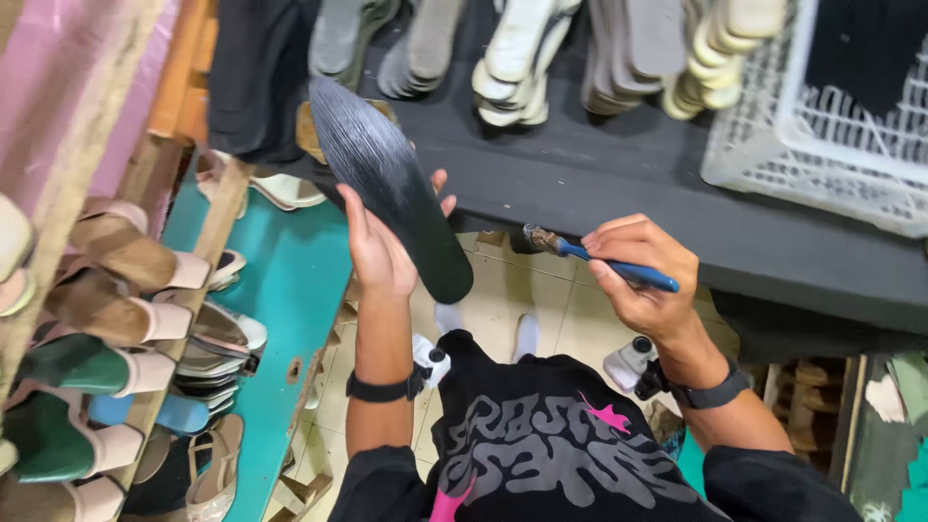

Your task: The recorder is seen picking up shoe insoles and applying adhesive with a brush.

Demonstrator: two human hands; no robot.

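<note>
Head view: your left hand [379,253] grips the black sole [391,188] upright at the table [619,184] edge. Your right hand [643,275] is closed around a brush [599,259] just right of it. The sole's face already looks streaked, apparently coated; its lower end seems unbrushed.

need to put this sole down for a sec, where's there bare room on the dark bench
Bare patch on the dark bench: between the sole stacks behind, the white basket to the side, and the front edge near the right hand. The back row is crowded. The left hand holds the black sole.
</note>
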